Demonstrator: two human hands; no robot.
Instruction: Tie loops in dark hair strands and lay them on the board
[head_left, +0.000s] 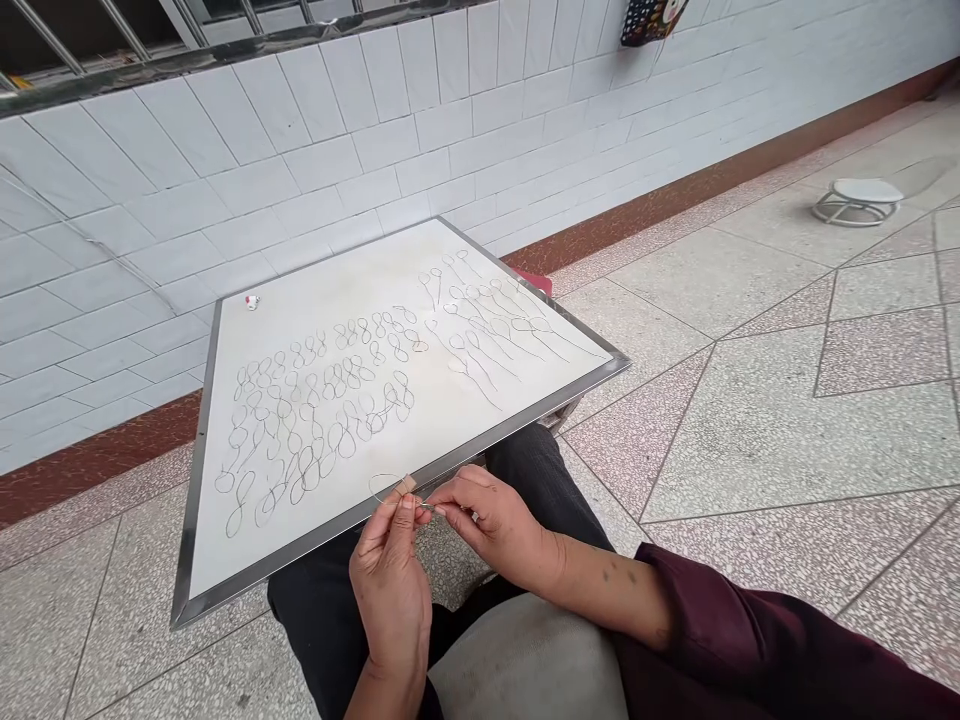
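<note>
A thin wire loop [384, 478] rises from the fingers of my left hand [394, 555], which is closed in a pinch on it. Something tan, perhaps tape, shows around a left fingertip. My right hand [487, 515] is closed too, thumb and forefinger pinching the wire close to the left fingertips. Both hands are just off the near edge of the white table [450, 440], above my lap. On the table lie rows of wire figure-eights [349, 440] at left and middle. Single-looped wires with long straight tails [480, 365] are spread at right.
The table has a metal rim [525, 418] and stands near a white tiled wall [390, 150]. A small red-and-white object [253, 302] sits at its far left corner. Part of something red [534, 282] shows behind the table. A low round stool [859, 200] is on the tiled floor.
</note>
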